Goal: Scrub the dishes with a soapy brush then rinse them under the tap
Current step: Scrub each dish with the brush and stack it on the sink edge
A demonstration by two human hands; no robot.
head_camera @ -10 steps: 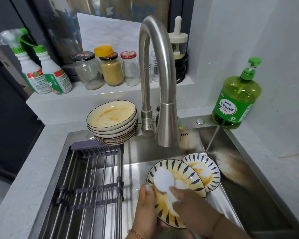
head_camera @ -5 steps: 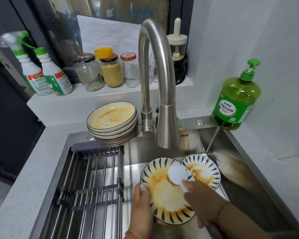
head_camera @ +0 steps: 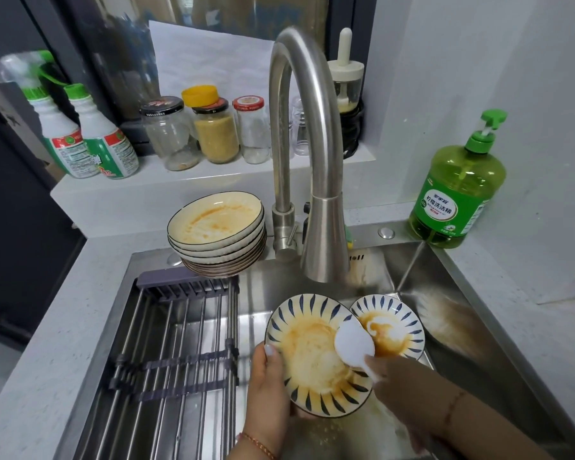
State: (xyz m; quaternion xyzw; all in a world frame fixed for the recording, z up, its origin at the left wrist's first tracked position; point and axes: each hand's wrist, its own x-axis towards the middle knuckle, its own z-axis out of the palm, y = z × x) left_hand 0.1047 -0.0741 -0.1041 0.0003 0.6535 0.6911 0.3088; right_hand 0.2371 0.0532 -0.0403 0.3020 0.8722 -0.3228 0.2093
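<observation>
The left hand (head_camera: 269,390) is gripping a plate (head_camera: 312,353) by its 8 o'clock edge, thumb lying over the rim, fingers hidden underneath. The plate is being held tilted over the sink (head_camera: 462,327), its face streaked with orange sauce inside a ring of dark blue leaf marks. The right hand (head_camera: 402,383) is closing around the handle of a brush (head_camera: 354,345); the round white head is pressing on the plate at about 3 o'clock, overlapping the rim. How the fingers wrap the handle is hidden by the back of the hand.

A second plate (head_camera: 392,323), same pattern and just as stained, is lying in the sink just beyond the first, at 2 o'clock from it, partly covered by the brush head. The tap (head_camera: 312,161) is arching above, its spout ending at 12 o'clock from the held plate; no water is showing under it.

At 10 o'clock a stack (head_camera: 216,234) of cream plates is sitting on the sink's back edge, the top one smeared orange. A rack (head_camera: 180,343) of metal bars is filling the sink's left half, at 9 o'clock. A green soap bottle (head_camera: 458,190) is standing on the counter at 2 o'clock, by the sink's far corner. Jars (head_camera: 213,134) and two spray bottles (head_camera: 87,141) are lining the ledge behind.
</observation>
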